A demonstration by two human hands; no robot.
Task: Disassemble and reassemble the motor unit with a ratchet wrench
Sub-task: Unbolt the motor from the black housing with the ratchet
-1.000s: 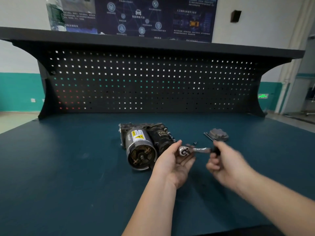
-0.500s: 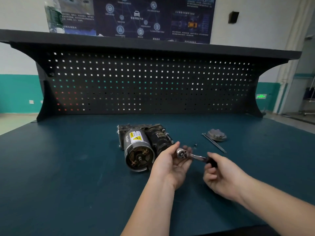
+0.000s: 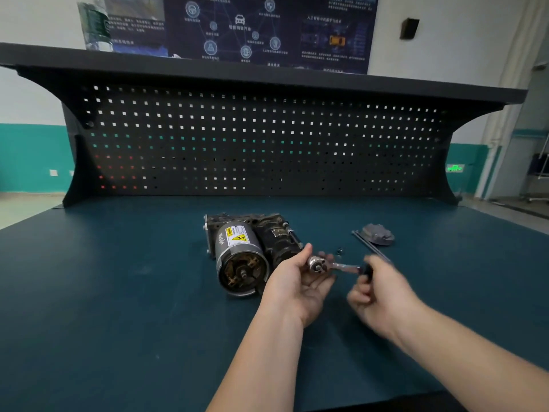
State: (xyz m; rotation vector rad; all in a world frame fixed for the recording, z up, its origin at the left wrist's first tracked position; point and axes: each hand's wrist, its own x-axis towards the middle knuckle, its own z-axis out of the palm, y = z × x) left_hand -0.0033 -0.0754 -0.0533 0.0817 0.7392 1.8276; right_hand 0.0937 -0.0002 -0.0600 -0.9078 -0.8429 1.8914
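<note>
Leftmost, a clear plastic bottle [image 3: 95, 23] stands on the top shelf [image 3: 267, 75] of the workbench, well up and left of the motor unit. Below the shelf, the black pegboard back panel [image 3: 252, 144] spans the bench behind the motor unit. A dark blue poster [image 3: 267, 28] hangs on the wall above the shelf.

Motor unit [image 3: 240, 257] lies on its side on the dark teal benchtop [image 3: 118, 292], near the middle. Open end faces the camera, brushes and shaft showing. Yellow warning label on the silver cylinder; a darker second cylinder lies against its right flank.

Left hand [image 3: 297, 283] just right of the motor unit's open end, palm up, fingers loosely curled. Thumb and fingertips pinch the round chrome head of the ratchet wrench [image 3: 326, 265], held above the benchtop.

Small nut [image 3: 339, 251] on the benchtop, right of the motor unit, just behind the wrench shaft.

Right hand [image 3: 380, 292] farther right of the motor unit, motion-blurred, fingers curled round the wrench's black handle.

Two long thin through-bolts [image 3: 368, 246] lie slanted on the benchtop, right of the motor unit, beyond the right hand. Grey end cover [image 3: 378, 233] sits at their far end, touching or just beside them; cannot tell which.
</note>
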